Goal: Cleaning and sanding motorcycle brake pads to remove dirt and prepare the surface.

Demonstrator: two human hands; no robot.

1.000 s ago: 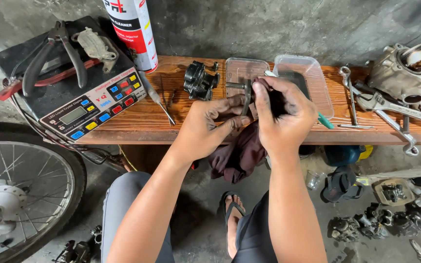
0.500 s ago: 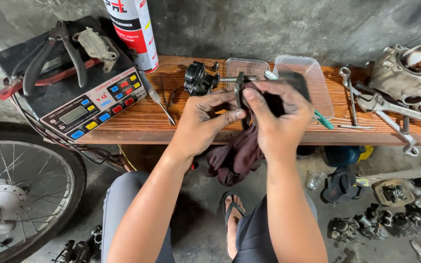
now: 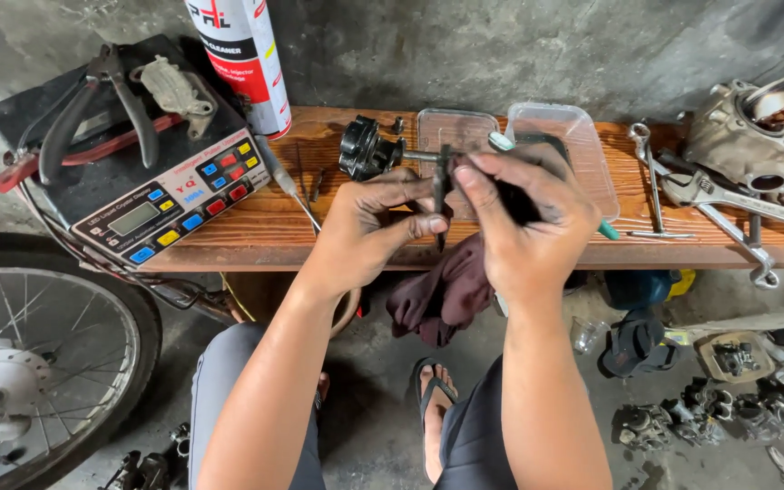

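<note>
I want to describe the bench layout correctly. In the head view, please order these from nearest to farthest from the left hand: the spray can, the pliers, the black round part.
From the left hand:
1. Black round part, on the bench just above the hand.
2. Spray can, upright, farther up and left.
3. Pliers, far left, lying on the charger box.

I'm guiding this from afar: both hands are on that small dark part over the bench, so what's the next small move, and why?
Probably steady the small dark part in the right hand and ease the thin metal tool further in with the left hand: the fingers pinch it upright against the part, above the wooden bench.
</note>
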